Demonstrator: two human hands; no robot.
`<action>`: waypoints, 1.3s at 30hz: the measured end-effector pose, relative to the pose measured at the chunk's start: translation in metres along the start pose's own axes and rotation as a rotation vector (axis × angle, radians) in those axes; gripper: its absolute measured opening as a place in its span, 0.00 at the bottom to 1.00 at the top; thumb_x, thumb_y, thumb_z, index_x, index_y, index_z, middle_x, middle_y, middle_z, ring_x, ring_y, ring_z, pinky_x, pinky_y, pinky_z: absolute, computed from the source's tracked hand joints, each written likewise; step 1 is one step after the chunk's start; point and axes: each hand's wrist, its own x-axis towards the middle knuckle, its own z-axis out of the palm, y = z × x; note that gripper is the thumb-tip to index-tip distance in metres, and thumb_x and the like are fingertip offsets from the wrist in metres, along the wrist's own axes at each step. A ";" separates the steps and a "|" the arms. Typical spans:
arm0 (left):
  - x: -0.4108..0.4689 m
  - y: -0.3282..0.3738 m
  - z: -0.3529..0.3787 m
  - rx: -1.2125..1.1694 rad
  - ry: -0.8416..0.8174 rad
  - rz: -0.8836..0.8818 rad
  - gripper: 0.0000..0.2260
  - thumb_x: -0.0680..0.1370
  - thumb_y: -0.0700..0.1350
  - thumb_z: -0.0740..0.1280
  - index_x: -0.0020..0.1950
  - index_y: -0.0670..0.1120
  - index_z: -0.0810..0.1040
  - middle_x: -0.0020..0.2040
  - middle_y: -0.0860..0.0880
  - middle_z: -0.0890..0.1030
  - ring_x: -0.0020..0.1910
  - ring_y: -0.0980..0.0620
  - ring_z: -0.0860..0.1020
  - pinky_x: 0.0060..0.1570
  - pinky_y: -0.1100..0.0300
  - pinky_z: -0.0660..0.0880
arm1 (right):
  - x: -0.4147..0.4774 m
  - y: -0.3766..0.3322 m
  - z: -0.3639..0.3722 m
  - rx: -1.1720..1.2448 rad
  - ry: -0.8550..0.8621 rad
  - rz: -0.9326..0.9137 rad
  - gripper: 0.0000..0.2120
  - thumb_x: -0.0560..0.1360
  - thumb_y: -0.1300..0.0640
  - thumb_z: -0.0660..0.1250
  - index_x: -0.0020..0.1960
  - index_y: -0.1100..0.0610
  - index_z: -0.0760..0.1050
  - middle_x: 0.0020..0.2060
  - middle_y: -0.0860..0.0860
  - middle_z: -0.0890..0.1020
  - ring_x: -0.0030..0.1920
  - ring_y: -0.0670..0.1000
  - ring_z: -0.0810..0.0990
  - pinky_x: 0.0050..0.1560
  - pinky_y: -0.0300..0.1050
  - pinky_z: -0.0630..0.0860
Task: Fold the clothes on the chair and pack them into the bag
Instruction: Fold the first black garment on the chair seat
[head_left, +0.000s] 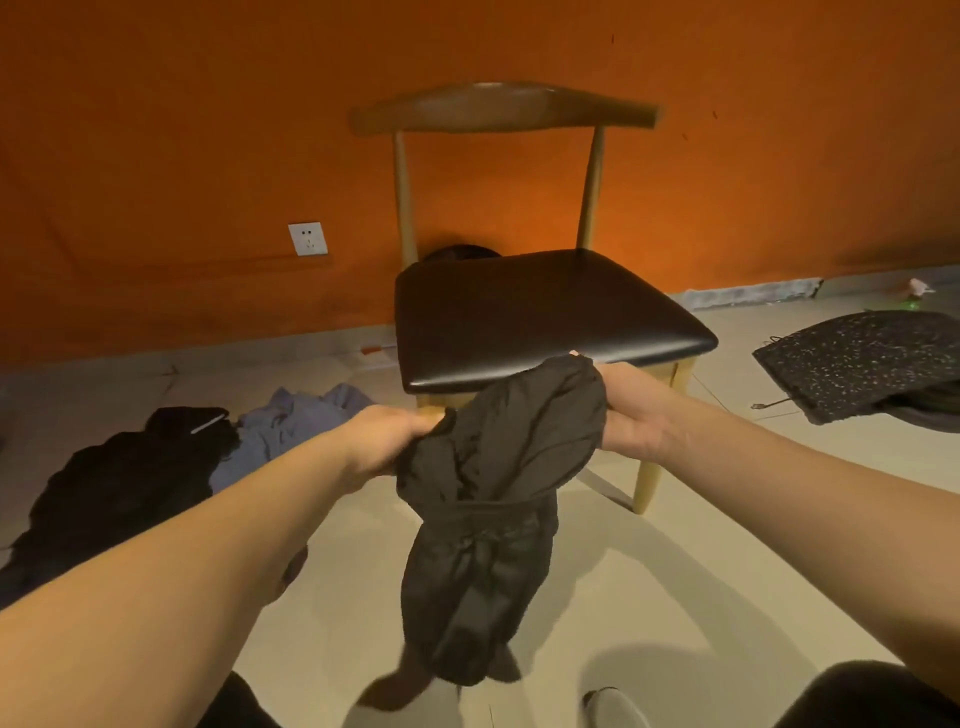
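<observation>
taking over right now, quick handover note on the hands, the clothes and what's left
Left hand and right hand each grip the top of a black garment, hanging bunched in front of the chair.
A black heap and a grey-blue garment lie crumpled on the floor at left.
Done: nothing visibly folded or packed.
Left: fold these, pack them. Bag not clearly identifiable; the dark speckled item at right might be it.
</observation>
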 end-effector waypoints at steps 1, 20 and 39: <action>-0.001 -0.001 0.002 0.187 0.105 0.111 0.07 0.81 0.44 0.70 0.54 0.40 0.82 0.50 0.46 0.84 0.52 0.48 0.81 0.53 0.62 0.77 | 0.002 0.002 0.003 -0.020 0.019 0.005 0.21 0.87 0.51 0.56 0.48 0.63 0.80 0.44 0.60 0.85 0.41 0.56 0.86 0.46 0.51 0.84; -0.020 0.038 0.053 0.315 0.174 0.419 0.16 0.86 0.43 0.53 0.39 0.46 0.68 0.38 0.47 0.70 0.40 0.47 0.70 0.43 0.51 0.69 | 0.017 0.006 -0.024 -0.755 0.427 -0.316 0.15 0.77 0.47 0.72 0.45 0.60 0.80 0.51 0.60 0.84 0.49 0.60 0.85 0.60 0.63 0.81; -0.017 0.045 0.034 -0.406 0.148 -0.173 0.12 0.84 0.47 0.59 0.47 0.43 0.78 0.31 0.47 0.80 0.33 0.48 0.78 0.32 0.58 0.71 | 0.019 0.058 0.009 -0.595 0.123 0.016 0.10 0.86 0.55 0.57 0.54 0.54 0.77 0.54 0.53 0.85 0.57 0.54 0.83 0.61 0.55 0.78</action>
